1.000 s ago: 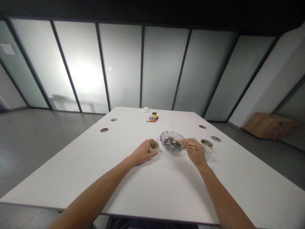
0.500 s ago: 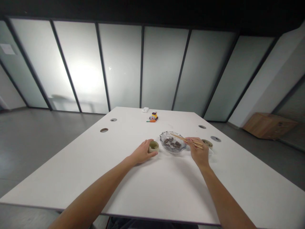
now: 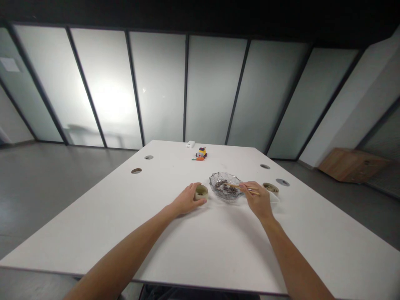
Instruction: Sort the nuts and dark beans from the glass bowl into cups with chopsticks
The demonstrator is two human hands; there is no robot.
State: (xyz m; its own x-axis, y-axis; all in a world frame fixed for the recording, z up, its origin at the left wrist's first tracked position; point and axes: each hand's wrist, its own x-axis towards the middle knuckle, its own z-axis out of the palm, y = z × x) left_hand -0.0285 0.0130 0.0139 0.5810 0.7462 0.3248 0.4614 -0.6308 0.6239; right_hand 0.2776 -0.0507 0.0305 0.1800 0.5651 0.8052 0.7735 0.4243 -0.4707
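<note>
My left hand [image 3: 186, 200] is wrapped round a small beige cup [image 3: 201, 192] that stands on the white table [image 3: 200, 246]. To its right sits a clear glass bowl [image 3: 226, 187] holding several small dark pieces. My right hand [image 3: 258, 201] is closed on a pair of wooden chopsticks [image 3: 242, 187], whose tips reach over the dark pieces in the bowl. A second beige cup [image 3: 270, 188] stands just right of my right hand, with a small white dish [image 3: 275, 197] partly hidden behind the hand.
A small yellow toy [image 3: 201, 153] and a white box [image 3: 190, 144] lie near the table's far edge. Round cable holes [image 3: 136, 171] are cut into the table left and right. Frosted glass panels [image 3: 156, 87] stand behind; a wooden cabinet [image 3: 353, 164] sits on the floor at right.
My right hand lifted the chopsticks up and to the right of the bowl, then brought their tips back down over the dark pieces. My left hand stayed on the cup.
</note>
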